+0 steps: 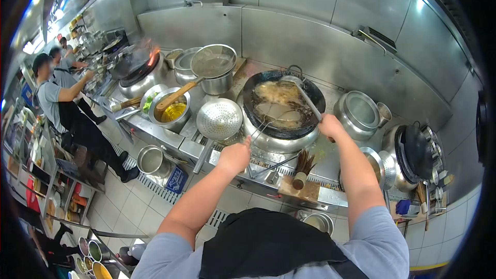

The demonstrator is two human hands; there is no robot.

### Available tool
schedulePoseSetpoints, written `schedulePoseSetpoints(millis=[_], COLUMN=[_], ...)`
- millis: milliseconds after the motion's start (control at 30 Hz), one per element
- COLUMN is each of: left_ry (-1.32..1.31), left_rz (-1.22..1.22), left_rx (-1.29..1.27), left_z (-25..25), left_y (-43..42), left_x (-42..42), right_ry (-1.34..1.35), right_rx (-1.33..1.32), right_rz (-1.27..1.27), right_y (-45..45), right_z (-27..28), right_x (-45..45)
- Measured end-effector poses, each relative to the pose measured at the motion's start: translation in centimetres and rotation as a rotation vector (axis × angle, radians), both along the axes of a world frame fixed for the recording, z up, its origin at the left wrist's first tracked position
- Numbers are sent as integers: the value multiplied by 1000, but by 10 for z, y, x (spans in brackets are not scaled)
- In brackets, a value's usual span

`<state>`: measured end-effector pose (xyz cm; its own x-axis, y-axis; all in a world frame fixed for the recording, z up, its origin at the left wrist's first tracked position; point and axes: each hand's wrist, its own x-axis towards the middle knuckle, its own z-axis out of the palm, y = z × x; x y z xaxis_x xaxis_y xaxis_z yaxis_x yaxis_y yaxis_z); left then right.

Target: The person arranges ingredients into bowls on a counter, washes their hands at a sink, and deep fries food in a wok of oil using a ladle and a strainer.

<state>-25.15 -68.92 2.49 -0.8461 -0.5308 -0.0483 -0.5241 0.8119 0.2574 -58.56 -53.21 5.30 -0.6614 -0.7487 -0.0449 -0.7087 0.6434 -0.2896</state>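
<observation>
A: Closest of all, a black cloth apron point(274, 248) between short pale grey sleeves point(380, 240). And beyond those?

B: Over the silvery steel counter point(332, 158), two bare hands, both closed. Left hand point(235, 158) curled tight, gripping the handle of a thin metal wire skimmer point(267, 121). Right hand point(332, 126) wrapped likewise, around the handle of a long steel ladle point(309, 101).

A: Dipped into what?

B: Both into a wide, round black wok point(317, 93), seated in a broad silvery metal collar point(279, 143). Inside, golden frothing contents point(279, 93) towards the far side (too foamy to make out piece by piece). Ladle bowl by the far rim, skimmer end nearer the body.

A: And left of the wok?

B: Just beside, a round perforated steel scoop point(219, 118), handle pointing towards the counter's front edge. Further along, a wooden-handled mesh strainer point(214, 61) across a deep steel pot point(219, 83), handle angled over a round steel bowl point(181, 122) of yellow liquid.

A: In front?

B: Near the counter's edge, a bundled brown twig brush point(305, 164) at a small wooden board point(310, 195).

A: Company?

B: Well apart, far left, a person in a grey shirt and black apron point(75, 119), near an orange flame point(154, 55).
</observation>
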Motion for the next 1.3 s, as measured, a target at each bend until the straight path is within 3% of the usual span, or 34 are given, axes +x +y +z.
schedulePoseSetpoints(millis=[100,433,467,733,967,1100,1200,1233,1300], left_ry=[0,-2,-1,-17,-7,-14,-10,-10,-29], left_rz=[0,-15,-15,-5,14,16,11,4,5], left_rx=[-9,20,19,9,-4,10,4,2,-3], left_z=[3,-1,-1,-4,-4,-5,-8,-7,-3], left_y=[2,-8,-8,-10,-12,-14,-16,-16,-15], left_x=[3,0,0,-3,0,1,1,0,-1], right_ry=[-197,-274,-358,-390,-662,-900,-1500,-1499,-1798], right_rx=[44,-8,-10,-233,-348,-357,-571,-573,-657], right_rz=[-38,-40,-132,-117,-168,-156,-311,-309,-257], right_y=[36,119,119,67,4,-9,-9,-10,-14], right_z=[14,88,111,50,0,-21,-22,-26,-33], right_x=[-2,20,38,-22,-17,-11,1,2,3])
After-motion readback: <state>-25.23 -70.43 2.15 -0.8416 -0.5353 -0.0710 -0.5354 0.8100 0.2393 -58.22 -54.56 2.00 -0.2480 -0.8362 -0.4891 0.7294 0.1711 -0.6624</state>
